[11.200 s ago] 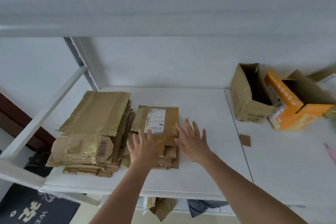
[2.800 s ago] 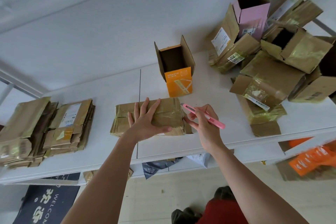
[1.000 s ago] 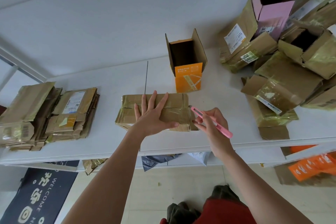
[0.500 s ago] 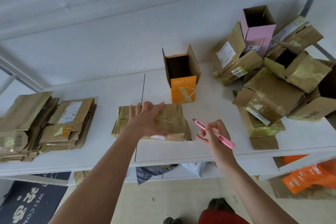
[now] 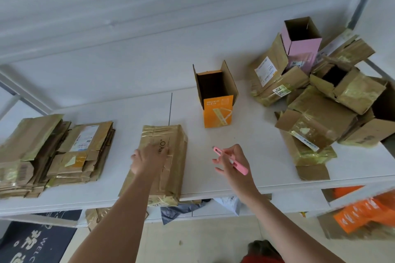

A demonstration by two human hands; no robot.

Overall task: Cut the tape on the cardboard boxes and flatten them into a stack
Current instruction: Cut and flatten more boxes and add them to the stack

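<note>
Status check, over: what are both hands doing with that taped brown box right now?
Left hand flat on taped brown cardboard box. Right hand pinching pink utility knife, clear of box. Nothing blocking.

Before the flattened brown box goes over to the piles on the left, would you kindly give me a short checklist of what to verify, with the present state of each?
1. Flattened brown taped cardboard box lies flat on the white table: ok.
2. Left hand rests on that box, ready to move it: ok.
3. Pink utility knife is held in the right hand, clear of the box: ok.
4. Knife blade retracted: cannot tell.
5. Stacks of flattened cardboard at the left have room on top: ok.
6. Box sits fully on the table: not ok, its near end overhangs the front edge.
</note>
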